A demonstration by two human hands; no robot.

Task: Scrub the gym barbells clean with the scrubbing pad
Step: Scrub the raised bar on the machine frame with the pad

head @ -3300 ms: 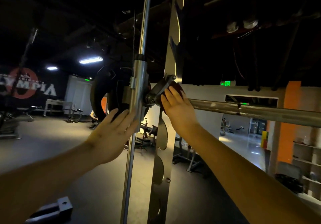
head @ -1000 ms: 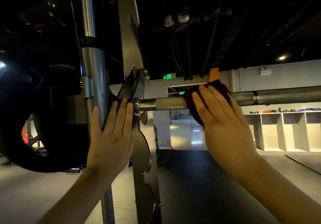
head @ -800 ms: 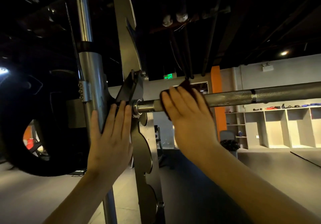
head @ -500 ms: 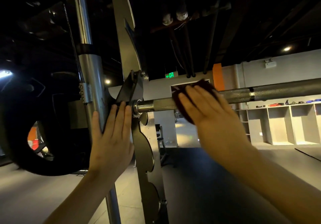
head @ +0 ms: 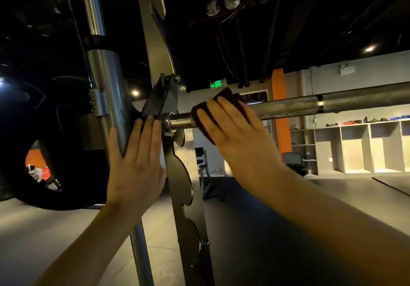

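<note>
The barbell [head: 332, 103] is a knurled steel bar running level from a collar at the rack out to the right edge. A dark red scrubbing pad [head: 228, 96] lies over the bar just right of the collar. My right hand [head: 235, 134] presses the pad onto the bar with straight fingers laid across it; its thumb is hidden. My left hand [head: 135, 163] rests flat on the shiny vertical guide post [head: 106, 75], its fingertips reaching the black hook [head: 159, 99] at the bar's end.
A notched steel upright [head: 177, 185] stands between my hands. A large black weight plate [head: 26, 108] hangs at the left behind the post. Open wall shelves [head: 355, 148] and a chair [head: 295, 161] stand far right. Dark floor lies below.
My right hand has been sliding the pad back and forth along the bar; since half a second ago it moved left, closer to the collar. My left hand stays on the post.
</note>
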